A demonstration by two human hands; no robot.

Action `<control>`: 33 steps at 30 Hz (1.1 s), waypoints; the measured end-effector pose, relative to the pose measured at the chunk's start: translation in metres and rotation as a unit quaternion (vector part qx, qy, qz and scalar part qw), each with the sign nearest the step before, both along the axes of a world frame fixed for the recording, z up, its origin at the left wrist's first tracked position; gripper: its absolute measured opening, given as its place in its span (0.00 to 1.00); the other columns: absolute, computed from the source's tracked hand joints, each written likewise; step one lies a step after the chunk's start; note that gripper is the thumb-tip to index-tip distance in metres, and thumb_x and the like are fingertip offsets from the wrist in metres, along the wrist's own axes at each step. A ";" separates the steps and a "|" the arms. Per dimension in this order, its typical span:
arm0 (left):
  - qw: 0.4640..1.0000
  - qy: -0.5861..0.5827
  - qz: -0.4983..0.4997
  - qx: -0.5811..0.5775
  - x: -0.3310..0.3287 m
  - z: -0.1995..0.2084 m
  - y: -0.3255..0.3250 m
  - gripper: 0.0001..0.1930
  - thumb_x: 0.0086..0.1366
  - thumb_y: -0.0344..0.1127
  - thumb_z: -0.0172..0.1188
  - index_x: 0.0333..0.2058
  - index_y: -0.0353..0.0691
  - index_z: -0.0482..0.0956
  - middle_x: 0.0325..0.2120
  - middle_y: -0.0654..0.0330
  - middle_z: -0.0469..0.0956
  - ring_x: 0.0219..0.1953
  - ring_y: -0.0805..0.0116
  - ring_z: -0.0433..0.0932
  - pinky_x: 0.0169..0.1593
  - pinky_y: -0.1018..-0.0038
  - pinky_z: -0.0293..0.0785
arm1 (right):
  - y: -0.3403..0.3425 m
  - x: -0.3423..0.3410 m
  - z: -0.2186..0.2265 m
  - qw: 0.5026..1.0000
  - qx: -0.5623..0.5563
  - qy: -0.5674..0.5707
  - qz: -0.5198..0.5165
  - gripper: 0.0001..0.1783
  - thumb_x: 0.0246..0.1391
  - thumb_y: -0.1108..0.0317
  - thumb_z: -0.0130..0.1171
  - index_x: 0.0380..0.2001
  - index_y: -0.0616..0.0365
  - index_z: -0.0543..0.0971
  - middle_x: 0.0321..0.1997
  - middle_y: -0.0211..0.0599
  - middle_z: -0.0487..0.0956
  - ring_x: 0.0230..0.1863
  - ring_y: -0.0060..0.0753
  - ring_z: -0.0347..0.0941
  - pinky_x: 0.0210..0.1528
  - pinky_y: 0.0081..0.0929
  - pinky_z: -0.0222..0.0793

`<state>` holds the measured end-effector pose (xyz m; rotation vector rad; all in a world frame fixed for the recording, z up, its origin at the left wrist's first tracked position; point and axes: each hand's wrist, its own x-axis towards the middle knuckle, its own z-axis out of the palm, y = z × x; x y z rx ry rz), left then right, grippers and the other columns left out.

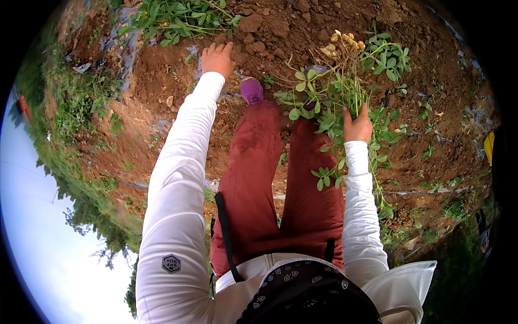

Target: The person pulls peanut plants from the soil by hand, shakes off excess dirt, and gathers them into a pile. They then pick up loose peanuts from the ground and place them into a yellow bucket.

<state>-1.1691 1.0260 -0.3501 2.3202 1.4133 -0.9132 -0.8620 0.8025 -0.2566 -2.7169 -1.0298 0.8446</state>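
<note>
Peanut plant [349,86], right of centre, beyond your right knee: its stems lie in your right hand [358,127], whose fingers are curled closed around them. Tan pods [345,44] cluster at the plant's far end, fully exposed; green leaves spread to both sides of the stems, some hanging past your wrist. Your left hand [217,58] is extended forward, back uppermost, its fingers loosely straightened and slightly parted, with nothing visible in their hold; you cannot tell whether the fingertips touch the ground. Just beyond them, to the left, lies a clump of green foliage [186,20]. Beneath you, between the two plants, note the reddish-brown clods of soil [270,29] and one purple shoe [251,90], below which your rust-red trousers [251,156] appear. White sleeves [181,146] cover both your arms. Toward the left margin: torn grey plastic film [128,59], low weeds [78,110], then trees and pale sky [32,200].
</note>
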 end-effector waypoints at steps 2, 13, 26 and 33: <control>0.996 0.024 -0.080 0.017 0.016 -0.030 0.030 0.35 0.57 0.41 0.60 0.62 0.54 0.54 0.59 0.62 0.61 0.63 0.60 0.55 0.65 0.60 0.50 | 0.001 -0.023 -0.015 0.999 0.005 0.024 -0.039 0.26 0.48 0.57 0.60 0.49 0.58 0.69 0.31 0.52 0.79 0.31 0.57 0.75 0.33 0.44 0.70; 0.927 0.210 -0.307 -0.056 -0.004 -0.169 0.158 0.30 0.68 0.42 0.37 0.66 0.50 0.39 0.65 0.57 0.48 0.67 0.56 0.44 0.66 0.52 0.31 | 0.018 -0.122 -0.097 0.994 -0.016 0.081 -0.072 0.25 0.44 0.70 0.60 0.48 0.57 0.70 0.34 0.52 0.78 0.33 0.55 0.74 0.33 0.43 0.69; 0.982 0.057 -0.158 0.089 -0.087 -0.189 0.042 0.27 0.60 0.29 0.46 0.60 0.41 0.56 0.30 0.52 0.75 0.24 0.56 0.80 0.25 0.64 0.76 | 0.016 -0.124 -0.100 0.993 -0.050 0.107 -0.020 0.26 0.42 0.68 0.62 0.48 0.53 0.70 0.34 0.49 0.78 0.33 0.53 0.75 0.33 0.41 0.71; 0.994 0.106 0.035 -0.006 0.011 -0.140 -0.020 0.21 0.62 0.35 0.48 0.53 0.31 0.67 0.34 0.52 0.80 0.31 0.58 0.81 0.29 0.61 0.76 | 0.011 -0.096 -0.062 0.988 -0.048 0.131 0.063 0.26 0.49 0.59 0.59 0.49 0.61 0.70 0.25 0.51 0.77 0.27 0.53 0.74 0.31 0.39 0.69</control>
